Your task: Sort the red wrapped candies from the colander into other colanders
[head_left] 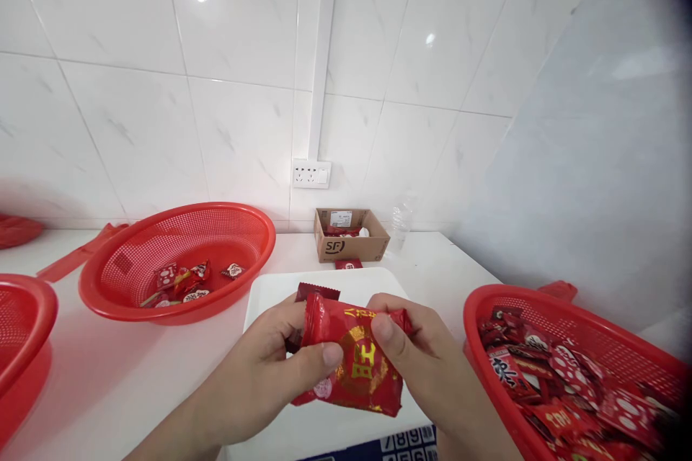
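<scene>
A shiny red snack packet (363,367) with a large gold character is held up in front of me, tilted slightly. My left hand (281,356) pinches its left side, thumb on the front. On the right edge, the thumb of my right hand (414,338) presses against the wrapper, with the fingers behind. A darker red packet (318,293) shows behind it at my left fingers, partly hidden. Below both hands lies the white platform of a scale (270,302), with a dark blue number keypad (408,443) at its near side.
A red basket (540,295) full of wrapped snacks stands at right. Another red basket (216,210) with several packets is at back left; a third basket (46,302) is cut off at left. A small cardboard box (357,248) and a clear plastic bottle (400,220) stand by the wall.
</scene>
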`<state>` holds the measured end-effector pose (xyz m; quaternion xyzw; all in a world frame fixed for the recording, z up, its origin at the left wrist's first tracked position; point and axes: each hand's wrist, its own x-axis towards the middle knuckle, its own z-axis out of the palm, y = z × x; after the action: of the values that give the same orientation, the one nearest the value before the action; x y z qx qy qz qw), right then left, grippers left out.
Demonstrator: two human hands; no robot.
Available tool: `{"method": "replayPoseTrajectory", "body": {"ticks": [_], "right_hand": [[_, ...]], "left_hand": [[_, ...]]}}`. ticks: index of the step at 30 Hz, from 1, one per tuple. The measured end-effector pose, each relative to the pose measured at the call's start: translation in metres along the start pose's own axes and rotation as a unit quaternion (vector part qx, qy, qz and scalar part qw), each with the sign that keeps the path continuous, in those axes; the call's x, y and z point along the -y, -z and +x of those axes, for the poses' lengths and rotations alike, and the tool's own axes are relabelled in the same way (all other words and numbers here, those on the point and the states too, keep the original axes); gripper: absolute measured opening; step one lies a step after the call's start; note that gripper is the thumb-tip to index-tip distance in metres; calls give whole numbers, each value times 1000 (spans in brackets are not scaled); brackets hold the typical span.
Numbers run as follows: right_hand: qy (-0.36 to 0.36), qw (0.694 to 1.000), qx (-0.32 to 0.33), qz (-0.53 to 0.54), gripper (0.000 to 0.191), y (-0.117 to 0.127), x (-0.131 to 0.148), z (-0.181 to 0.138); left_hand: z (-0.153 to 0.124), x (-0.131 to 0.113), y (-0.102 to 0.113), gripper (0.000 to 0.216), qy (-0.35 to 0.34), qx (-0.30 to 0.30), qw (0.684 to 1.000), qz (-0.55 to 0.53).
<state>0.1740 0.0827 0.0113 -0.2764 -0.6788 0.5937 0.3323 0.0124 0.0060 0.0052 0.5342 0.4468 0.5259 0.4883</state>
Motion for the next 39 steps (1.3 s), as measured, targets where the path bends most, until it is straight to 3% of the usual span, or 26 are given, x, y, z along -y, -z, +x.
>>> {"method": "replayPoseTrajectory", "body": {"ticks": [4,9,17,24,29,36,39], "right_hand": [[45,996,-71,-29,50,-5,0,-2],[85,984,-156,-29,49,-10,-6,0],[89,986,-141,-24,47,-13,-7,0],[121,988,-57,-74,54,-3,-4,1],[83,988,-69,-109,48,-2,-4,0],[62,990,36,-122,48,-6,-6,0],[69,992,13,-107,46,-8,-8,0]], "left_hand": [[2,1,0,29,-13,-13,1000,-25],[5,6,0,26,-49,-36,998,34],[7,9,-6,26,-70,-30,997,14],[3,6,0,24,-57,-48,996,-48],[4,6,3,27,-45,-62,996,-48],[7,6,1,38,-32,-116,991,-55],[7,6,0,41,-26,-110,992,-52]]}}
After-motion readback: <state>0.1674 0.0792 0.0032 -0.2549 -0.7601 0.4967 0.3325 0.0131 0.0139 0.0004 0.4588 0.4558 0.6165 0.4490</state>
